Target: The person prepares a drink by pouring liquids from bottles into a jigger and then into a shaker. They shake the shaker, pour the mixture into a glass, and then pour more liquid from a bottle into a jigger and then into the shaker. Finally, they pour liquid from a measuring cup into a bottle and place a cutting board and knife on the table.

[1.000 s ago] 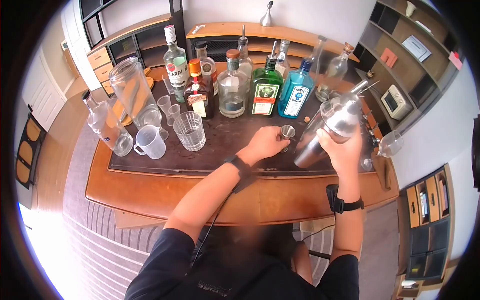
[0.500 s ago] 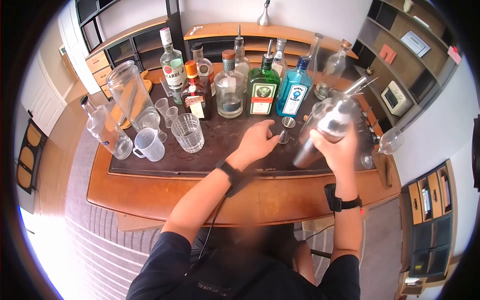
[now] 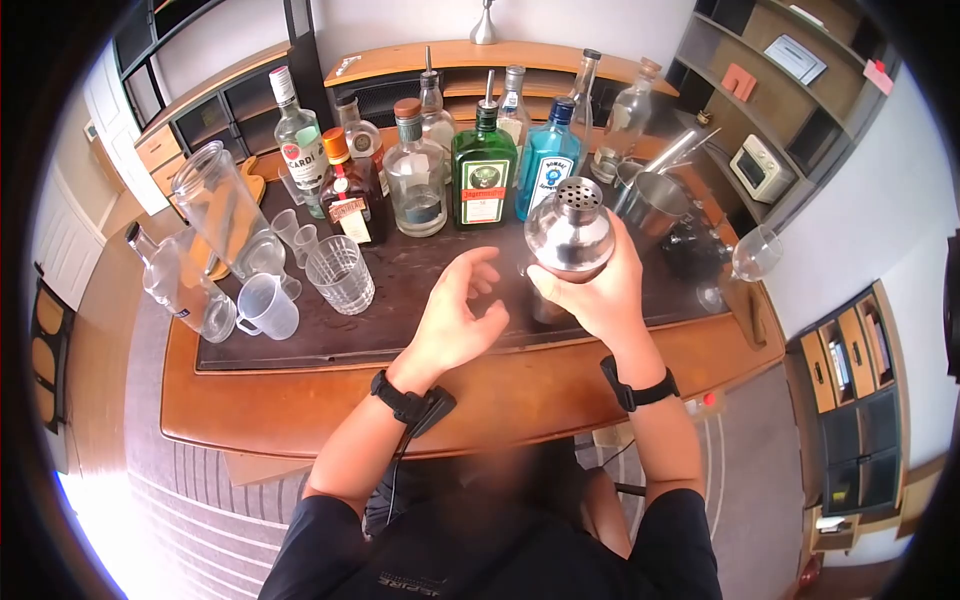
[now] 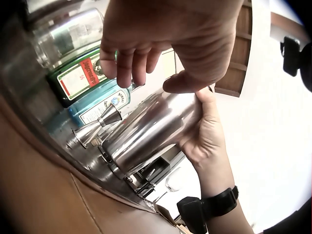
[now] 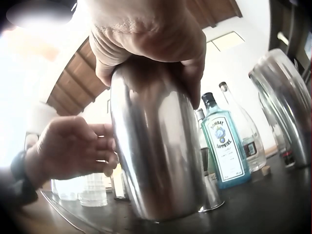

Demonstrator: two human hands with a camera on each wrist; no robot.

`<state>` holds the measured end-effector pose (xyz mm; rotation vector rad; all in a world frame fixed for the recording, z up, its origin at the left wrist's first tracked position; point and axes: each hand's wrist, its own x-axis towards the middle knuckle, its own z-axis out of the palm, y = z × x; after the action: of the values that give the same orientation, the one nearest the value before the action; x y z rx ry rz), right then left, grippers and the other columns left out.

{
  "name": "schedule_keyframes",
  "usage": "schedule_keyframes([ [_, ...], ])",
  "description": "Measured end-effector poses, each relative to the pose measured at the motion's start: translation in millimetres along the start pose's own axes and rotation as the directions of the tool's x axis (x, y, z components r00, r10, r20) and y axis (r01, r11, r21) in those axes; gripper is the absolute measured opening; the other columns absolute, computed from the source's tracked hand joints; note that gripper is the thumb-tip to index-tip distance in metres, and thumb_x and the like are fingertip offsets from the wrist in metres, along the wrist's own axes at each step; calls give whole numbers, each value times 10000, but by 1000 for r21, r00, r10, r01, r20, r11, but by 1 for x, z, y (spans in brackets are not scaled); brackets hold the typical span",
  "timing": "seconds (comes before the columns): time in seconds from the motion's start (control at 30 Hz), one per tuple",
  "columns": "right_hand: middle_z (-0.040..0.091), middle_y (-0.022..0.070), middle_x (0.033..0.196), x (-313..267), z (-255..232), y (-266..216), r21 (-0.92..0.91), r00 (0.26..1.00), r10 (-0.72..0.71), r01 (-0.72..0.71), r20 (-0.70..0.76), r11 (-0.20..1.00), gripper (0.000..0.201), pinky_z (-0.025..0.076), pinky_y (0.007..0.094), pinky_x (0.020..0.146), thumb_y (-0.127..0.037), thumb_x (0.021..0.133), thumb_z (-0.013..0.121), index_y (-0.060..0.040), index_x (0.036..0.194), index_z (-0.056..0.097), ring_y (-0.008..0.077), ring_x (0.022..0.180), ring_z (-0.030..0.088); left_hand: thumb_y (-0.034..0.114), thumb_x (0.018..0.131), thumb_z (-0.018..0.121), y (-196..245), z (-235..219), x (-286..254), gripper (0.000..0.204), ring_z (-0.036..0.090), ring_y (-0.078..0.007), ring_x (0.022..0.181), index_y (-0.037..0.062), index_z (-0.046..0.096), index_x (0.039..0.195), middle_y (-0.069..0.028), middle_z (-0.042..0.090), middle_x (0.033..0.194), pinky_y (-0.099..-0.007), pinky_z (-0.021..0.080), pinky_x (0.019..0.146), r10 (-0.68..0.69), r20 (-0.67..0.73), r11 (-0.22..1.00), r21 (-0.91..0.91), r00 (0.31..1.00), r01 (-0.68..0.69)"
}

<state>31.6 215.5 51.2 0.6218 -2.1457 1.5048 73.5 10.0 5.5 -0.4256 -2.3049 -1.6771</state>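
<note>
My empty left hand (image 3: 455, 320), fingers loosely spread, could steady the tall silver metal cocktail shaker (image 3: 568, 245); my right hand (image 3: 608, 290) grips its upper part above the counter (image 3: 400, 265). I should keep it upright, clear of the silver hourglass-shaped metal jigger (image 4: 100, 126).

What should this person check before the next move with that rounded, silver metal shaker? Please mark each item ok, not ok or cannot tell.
1. Right hand gripping the rounded, silver metal shaker: ok.
2. Left hand free, holding nothing: ok.
3. Perforated metal strainer top covered, if shaking is planned: not ok; its holes are exposed.
4. Liquid inside the shaker: cannot tell; the metal hides it.
5. Small, hourglass-shaped silver jigger standing upright: ok.
6. Clear, textured drinking glass upright: ok.
</note>
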Motion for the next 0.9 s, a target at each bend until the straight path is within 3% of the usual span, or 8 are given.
schedule_keyframes([
  [0.1, 670, 70, 1150, 0, 7, -10, 397, 987, 150, -162, 62, 903, 687, 535, 328, 933, -144, 719, 916, -3, 1278, 542, 139, 1063, 649, 18, 792, 669, -8, -4, -1, 684, 541, -166, 1061, 47, 452, 1440, -61, 575, 1157, -328, 444, 952, 67, 16, 997, -30, 998, -67],
  [0.17, 665, 78, 1173, -1, 6, -25, -33, 998, -37, 39, 44, 999, 702, 541, 332, 927, -131, 721, 909, 0, 1293, 523, 146, 1066, 651, 46, 773, 701, -8, -6, -1, 742, 540, -198, 1091, 38, 420, 1460, -87, 561, 1183, -354, 449, 961, 123, 26, 992, -32, 992, -122],
  [0.43, 661, 85, 1193, -1, 28, -25, 265, 993, 28, -57, 114, 962, 802, 527, 341, 968, -218, 689, 942, 7, 1333, 520, 167, 1100, 649, 182, 706, 835, 10, -7, -3, 957, 512, -306, 1225, 4, 325, 1496, -161, 500, 1302, -419, 454, 1019, 177, 43, 984, 20, 983, -178],
  [0.53, 660, 80, 1173, -4, 26, -40, -18, 988, -103, 106, 117, 994, 710, 541, 341, 948, -138, 727, 905, -1, 1308, 520, 161, 1075, 654, 225, 690, 873, 5, -6, 1, 957, 491, -334, 1277, -17, 368, 1466, -200, 487, 1335, -441, 435, 1065, 197, 46, 980, 9, 979, -198],
  [0.67, 672, 90, 1169, -8, 37, -31, 488, 983, 102, -165, 152, 857, 717, 548, 347, 927, -128, 702, 919, 5, 1293, 535, 163, 1056, 663, 330, 672, 900, -9, -1, 0, 1005, 499, -368, 1277, -60, 388, 1444, -255, 495, 1348, -446, 403, 1104, 208, -16, 978, -7, 978, -209],
  [0.73, 690, 79, 1129, -7, 34, -42, 157, 989, -10, -13, 147, 987, 699, 554, 331, 905, -84, 696, 910, -7, 1289, 549, 158, 1033, 670, 358, 669, 906, -4, -4, 2, 1030, 495, -380, 1278, -76, 380, 1441, -260, 496, 1339, -444, 396, 1107, 170, 28, 983, -74, 985, -168],
  [0.83, 679, 66, 1154, -10, 38, -25, 386, 969, 192, -238, 154, 891, 706, 548, 326, 893, -99, 679, 901, -18, 1293, 561, 152, 1022, 661, 416, 644, 939, 5, -9, -4, 1125, 509, -395, 1257, -95, 352, 1455, -272, 498, 1329, -440, 407, 1093, 197, -38, 980, 5, 980, -197],
  [0.9, 638, 65, 1157, -9, 38, -38, 185, 993, 44, -63, 107, 981, 598, 519, 316, 912, -71, 747, 838, -25, 1271, 555, 153, 1039, 626, 421, 669, 928, 3, -12, -2, 1114, 505, -405, 1253, -82, 339, 1469, -267, 494, 1326, -438, 413, 1087, 236, -8, 972, 2, 972, -236],
])
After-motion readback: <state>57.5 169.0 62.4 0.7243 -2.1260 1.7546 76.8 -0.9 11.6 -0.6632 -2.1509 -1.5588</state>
